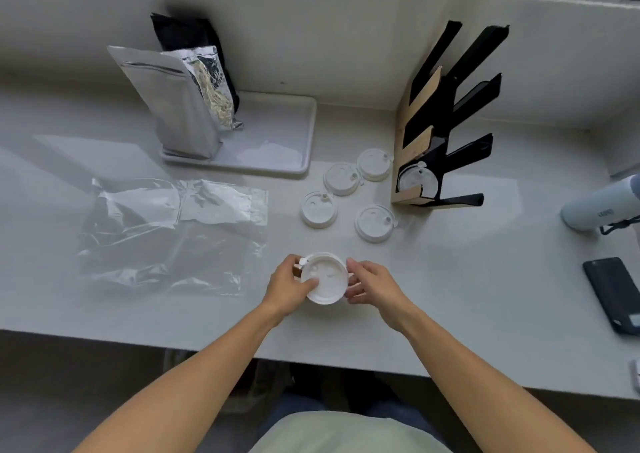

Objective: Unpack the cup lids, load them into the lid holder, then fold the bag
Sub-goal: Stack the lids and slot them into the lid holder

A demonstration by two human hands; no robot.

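Note:
A white cup lid [327,281] is held over the near middle of the counter by both hands. My left hand [289,288] grips its left rim, thumb on top. My right hand [370,284] pinches its right rim. Several more white lids lie flat beyond it, one of them the lid [374,223] closest to the holder. The wood-and-black lid holder [440,123] stands at the right, with one lid [415,180] in its lowest slot. The empty clear plastic bag [173,234] lies crumpled on the left.
A white tray [277,133] at the back carries a silver pouch [183,106] and a black pouch [194,31]. A pale bottle [599,206] and a dark phone [614,295] lie at the right edge. The counter's front edge runs just below my wrists.

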